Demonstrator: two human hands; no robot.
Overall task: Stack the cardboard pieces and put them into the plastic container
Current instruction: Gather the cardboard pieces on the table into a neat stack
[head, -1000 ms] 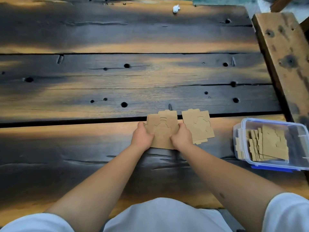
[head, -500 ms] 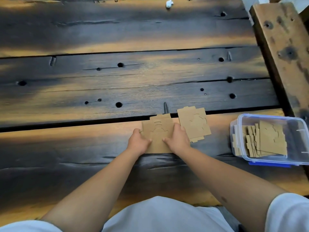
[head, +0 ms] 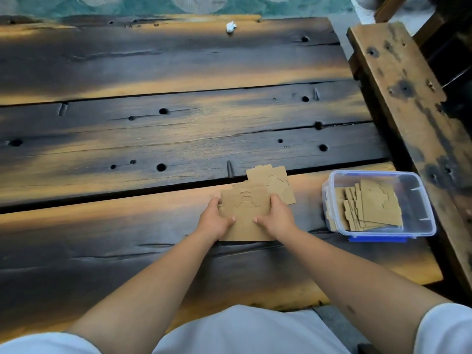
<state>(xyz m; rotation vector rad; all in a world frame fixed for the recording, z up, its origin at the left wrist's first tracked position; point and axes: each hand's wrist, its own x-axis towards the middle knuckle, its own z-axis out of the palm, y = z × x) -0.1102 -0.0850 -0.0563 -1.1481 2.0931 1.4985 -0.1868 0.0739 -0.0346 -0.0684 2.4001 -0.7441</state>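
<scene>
Gripping cardboard stack (head: pixel 245 213) at its sides, left hand (head: pixel 215 221), right hand (head: pixel 277 217), fingers curled

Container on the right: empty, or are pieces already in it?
Partly filled. The container is open with no lid on it, and several cardboard pieces lie overlapping inside, leaving its right part bare.

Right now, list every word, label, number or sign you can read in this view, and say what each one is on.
None: no legible text anywhere.
Cardboard pieces under both hands: only cut-out curves and notches, no print.
Plastic container: clear walls, no label visible.
Wooden table: only holes and grain.
</scene>
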